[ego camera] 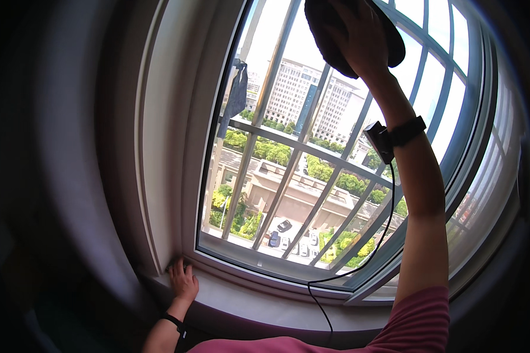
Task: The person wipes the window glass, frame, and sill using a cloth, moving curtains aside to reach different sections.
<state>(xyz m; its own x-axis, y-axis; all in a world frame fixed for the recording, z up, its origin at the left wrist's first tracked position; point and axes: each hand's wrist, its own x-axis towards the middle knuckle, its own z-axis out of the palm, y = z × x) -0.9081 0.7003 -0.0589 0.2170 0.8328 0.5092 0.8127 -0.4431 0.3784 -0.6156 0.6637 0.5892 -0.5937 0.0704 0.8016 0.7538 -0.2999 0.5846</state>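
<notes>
My right hand [357, 31] is raised high, fingers spread over a dark, rounded cloth or pad [395, 42] that lies in front of the window glass [331, 176]. The cloth's upper part runs out of the picture, and whether it touches the pane I cannot tell. Low on the left, my left hand [183, 278] rests at the inner corner of the white windowsill [251, 302], beside the window frame [194, 198]. Something small and dark shows at its fingertips, too hidden to name.
A black device [380, 141] is strapped to my right forearm, and its black cable [357, 271] hangs across the frame and sill. Metal bars [287, 141] stand outside the glass. A dark cloth [236, 95] hangs at their left. A sliding sash [477, 212] is on the right.
</notes>
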